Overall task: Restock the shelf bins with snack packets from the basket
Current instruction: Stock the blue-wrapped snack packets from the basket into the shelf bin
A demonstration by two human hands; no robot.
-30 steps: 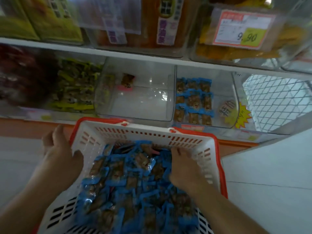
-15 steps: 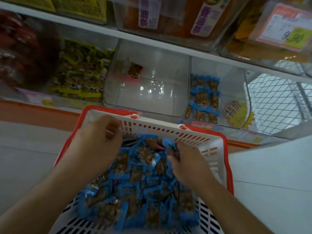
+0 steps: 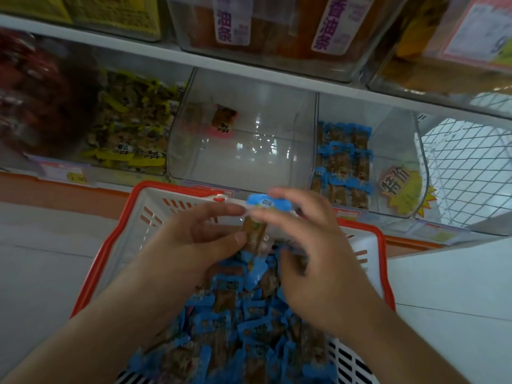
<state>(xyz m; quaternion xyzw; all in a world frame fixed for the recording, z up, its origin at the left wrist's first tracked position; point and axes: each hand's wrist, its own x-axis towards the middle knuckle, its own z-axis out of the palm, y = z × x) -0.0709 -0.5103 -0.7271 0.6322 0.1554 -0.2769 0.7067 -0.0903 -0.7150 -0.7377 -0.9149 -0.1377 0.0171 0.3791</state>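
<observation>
A white basket with an orange rim (image 3: 119,234) sits below me, heaped with blue snack packets (image 3: 235,336). Both hands meet over its far end. My left hand (image 3: 194,239) and my right hand (image 3: 313,250) together pinch a small bunch of blue packets (image 3: 259,217), lifted upright above the pile. On the shelf beyond, the clear bin on the right (image 3: 393,151) holds a low stack of the same blue packets (image 3: 343,164).
The middle clear bin (image 3: 249,162) holds a single pink packet (image 3: 223,120). To its left are a bin of yellow packets (image 3: 130,128) and a dark red one (image 3: 33,92). Upper-shelf bins with labels overhang. A wire mesh rack (image 3: 468,167) stands at right.
My left hand left the basket's side and came in to the middle. Both hands rose from the pile with a bunch of blue packets between them. The view tilted closer to the shelf.
</observation>
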